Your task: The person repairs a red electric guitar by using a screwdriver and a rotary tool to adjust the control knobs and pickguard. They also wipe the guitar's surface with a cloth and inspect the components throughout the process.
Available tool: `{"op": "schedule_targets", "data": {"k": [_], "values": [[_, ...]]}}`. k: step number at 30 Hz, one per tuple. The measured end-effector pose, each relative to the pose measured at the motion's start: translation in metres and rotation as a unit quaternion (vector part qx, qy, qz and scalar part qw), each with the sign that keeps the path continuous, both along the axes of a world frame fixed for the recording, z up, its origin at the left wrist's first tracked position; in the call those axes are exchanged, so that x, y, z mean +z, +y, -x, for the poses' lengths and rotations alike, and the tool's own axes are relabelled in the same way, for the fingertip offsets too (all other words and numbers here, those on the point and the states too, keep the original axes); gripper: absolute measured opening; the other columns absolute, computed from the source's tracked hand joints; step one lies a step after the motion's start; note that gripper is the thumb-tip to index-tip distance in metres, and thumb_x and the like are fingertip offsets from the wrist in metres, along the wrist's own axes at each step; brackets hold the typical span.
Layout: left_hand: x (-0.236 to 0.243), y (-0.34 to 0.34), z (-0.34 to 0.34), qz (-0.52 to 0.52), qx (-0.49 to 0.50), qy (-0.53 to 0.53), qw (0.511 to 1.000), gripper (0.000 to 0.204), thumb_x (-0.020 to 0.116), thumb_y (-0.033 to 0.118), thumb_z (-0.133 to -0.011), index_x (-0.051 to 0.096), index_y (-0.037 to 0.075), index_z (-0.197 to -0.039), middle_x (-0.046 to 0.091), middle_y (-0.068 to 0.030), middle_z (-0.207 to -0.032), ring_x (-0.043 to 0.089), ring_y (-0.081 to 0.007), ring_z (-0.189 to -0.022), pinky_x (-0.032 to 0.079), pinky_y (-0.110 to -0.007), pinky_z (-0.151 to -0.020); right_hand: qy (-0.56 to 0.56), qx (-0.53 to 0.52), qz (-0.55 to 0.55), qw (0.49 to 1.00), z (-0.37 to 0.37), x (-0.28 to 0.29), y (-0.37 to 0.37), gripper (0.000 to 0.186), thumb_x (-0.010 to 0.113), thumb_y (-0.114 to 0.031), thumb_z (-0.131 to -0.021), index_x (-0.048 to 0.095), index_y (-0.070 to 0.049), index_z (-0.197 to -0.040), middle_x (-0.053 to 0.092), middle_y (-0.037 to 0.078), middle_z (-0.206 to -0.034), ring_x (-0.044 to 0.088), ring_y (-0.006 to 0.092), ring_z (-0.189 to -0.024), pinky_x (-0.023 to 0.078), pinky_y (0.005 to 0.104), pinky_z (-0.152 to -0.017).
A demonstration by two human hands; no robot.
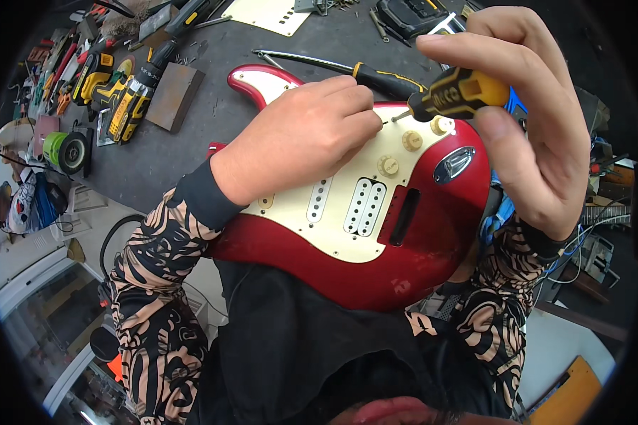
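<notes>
A red electric guitar body (pixel 432 248) with a cream pickguard (pixel 333 228) lies in front of me, its near edge against my dark clothing. My right hand (pixel 539 106) grips the yellow and black handle of a screwdriver (pixel 461 93). Its thin shaft points left and down, with the tip at the pickguard, between my left fingers and the cream control knobs (pixel 412 141). Across the upper pickguard rests my left hand (pixel 305 134), fingers curled together near the screwdriver tip. Whatever those fingers may pinch is hidden beneath them. A white double-coil pickup (pixel 365 207) sits nearer me, beside an empty slot.
Behind the guitar lies a long screwdriver with a black and yellow handle (pixel 386 79). A yellow cordless drill (pixel 129 99) and a metal block (pixel 175 98) are on the dark bench at left. A loose cream plate (pixel 269 14) and a black battery-like case (pixel 410 15) lie farther back.
</notes>
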State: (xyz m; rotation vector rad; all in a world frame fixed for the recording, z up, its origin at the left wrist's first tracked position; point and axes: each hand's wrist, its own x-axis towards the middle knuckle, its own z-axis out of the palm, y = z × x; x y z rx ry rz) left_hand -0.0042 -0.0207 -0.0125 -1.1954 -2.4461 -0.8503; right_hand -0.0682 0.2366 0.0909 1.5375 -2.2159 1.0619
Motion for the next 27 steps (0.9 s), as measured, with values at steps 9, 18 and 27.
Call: {"op": "schedule_targets", "data": {"k": [9,18,27], "values": [[0.019,0.016,0.004,-0.229,0.027,-0.224,0.947,0.063,0.090,0.011,-0.089,0.056,0.010,-0.142,0.066,-0.0083,-0.116,0.070,-0.0202,-0.098,0.058,-0.034,-0.082,-0.140,0.031,0.061,0.988,-0.012,0.018,-0.016,0.034,0.066,0.007,-0.084,0.076,0.004,-0.116,0.071,0.017,-0.113,0.068,0.0222,-0.094,0.056,0.0352,-0.086],[0.015,0.025,0.029,-0.281,-0.058,-0.262,0.921,0.054,0.084,0.007,-0.099,0.053,0.003,-0.142,0.065,-0.0073,-0.125,0.068,-0.0148,-0.113,0.056,-0.033,-0.100,-0.077,-0.079,-0.005,0.994,-0.016,0.024,-0.015,0.056,0.098,-0.025,-0.086,0.067,0.000,-0.125,0.063,0.006,-0.106,0.054,0.0070,-0.083,0.041,0.0246,-0.069],[0.024,0.011,0.028,-0.282,-0.097,-0.383,0.874,0.059,0.067,-0.002,-0.106,0.046,-0.001,-0.161,0.063,-0.0126,-0.151,0.066,-0.0234,-0.136,0.058,-0.038,-0.112,-0.032,0.091,0.008,0.995,0.008,0.010,0.007,0.057,0.073,0.006,-0.087,0.068,0.003,-0.143,0.070,0.015,-0.119,0.068,0.0284,-0.100,0.055,0.0412,-0.088]]}}
